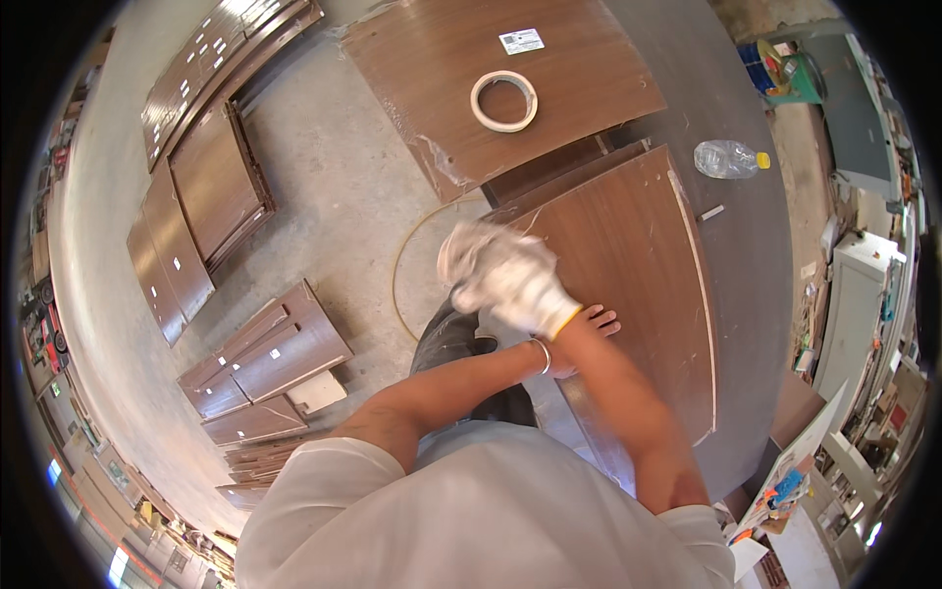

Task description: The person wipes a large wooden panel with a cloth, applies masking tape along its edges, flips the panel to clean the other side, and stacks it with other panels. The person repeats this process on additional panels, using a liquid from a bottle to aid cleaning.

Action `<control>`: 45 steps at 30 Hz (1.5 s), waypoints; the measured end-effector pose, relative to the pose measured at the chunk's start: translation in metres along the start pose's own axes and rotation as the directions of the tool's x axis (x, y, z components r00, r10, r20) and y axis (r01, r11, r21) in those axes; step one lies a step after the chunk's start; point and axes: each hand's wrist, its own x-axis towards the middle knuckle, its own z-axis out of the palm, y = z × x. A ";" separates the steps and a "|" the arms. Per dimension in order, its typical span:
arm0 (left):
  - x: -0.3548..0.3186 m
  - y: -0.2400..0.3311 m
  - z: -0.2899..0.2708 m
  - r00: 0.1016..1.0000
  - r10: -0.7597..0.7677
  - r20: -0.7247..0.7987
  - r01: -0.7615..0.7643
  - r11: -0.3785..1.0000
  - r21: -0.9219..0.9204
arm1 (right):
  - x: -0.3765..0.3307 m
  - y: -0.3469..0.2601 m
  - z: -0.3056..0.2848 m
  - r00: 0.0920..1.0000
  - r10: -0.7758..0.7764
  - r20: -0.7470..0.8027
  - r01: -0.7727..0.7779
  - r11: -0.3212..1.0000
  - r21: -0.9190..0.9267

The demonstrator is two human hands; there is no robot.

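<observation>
A brown wood-grain panel [628, 255] with a pale strip along its right edge lies in front of me. My left hand [601, 319], bare with a bracelet at the wrist, rests on its near left edge, fingers stretched out. Crossing over it, my right hand [530, 290] wears a white knitted glove with a yellow cuff. It is smeared by motion and closed on a crumpled greyish rag [473, 257], off the panel's left edge. Beyond lies another brown panel [579, 79], carrying a roll of masking tape [531, 106] and a white label [521, 40].
On the dark tabletop [741, 255] lie a clear plastic bottle [724, 159] with a yellow cap and a small white stick [711, 212]. Stacked brown panels [221, 182] and smaller boards [285, 344] cover the floor at left. A thin hose [395, 285] curves beside my leg.
</observation>
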 end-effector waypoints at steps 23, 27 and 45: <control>-0.268 0.018 -0.037 0.801 -0.504 -0.323 0.559 0.823 0.102 | -0.329 -0.176 0.200 0.478 0.737 -0.478 -0.851 0.523 -0.046; -0.200 -0.007 -0.087 0.775 -0.384 -0.502 0.505 0.854 0.125 | -0.223 -0.129 0.172 0.322 0.940 -0.115 -0.846 0.340 0.412; -0.011 -0.056 -0.061 0.983 0.082 -0.166 0.068 0.673 0.736 | -0.565 -0.248 0.311 -0.780 0.623 0.058 -0.408 -0.577 0.708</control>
